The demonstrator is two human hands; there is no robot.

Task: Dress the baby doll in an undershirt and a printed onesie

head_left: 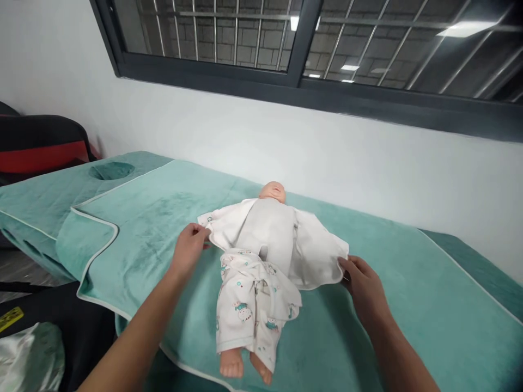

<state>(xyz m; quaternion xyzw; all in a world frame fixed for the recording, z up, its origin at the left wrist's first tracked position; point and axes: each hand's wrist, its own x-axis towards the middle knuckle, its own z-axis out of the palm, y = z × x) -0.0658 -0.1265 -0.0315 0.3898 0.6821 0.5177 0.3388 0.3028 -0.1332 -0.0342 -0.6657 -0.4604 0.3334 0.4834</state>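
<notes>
A baby doll (267, 231) lies on its back on a teal towel (163, 212), head toward the wall, bare feet toward me. Its white printed jacket (314, 256) is spread open on both sides, and it wears matching printed trousers (253, 307). My left hand (188, 251) pinches the jacket's left flap at the edge, fingers closed on the cloth. My right hand (363, 283) grips the right flap's outer corner.
The towel covers a teal massage bed (36, 201) with a face hole (111, 170) at the far left. A white wall and a dark-framed window run behind. A black and red chair (36, 144) stands at the left; silvery fabric (28, 356) lies bottom left.
</notes>
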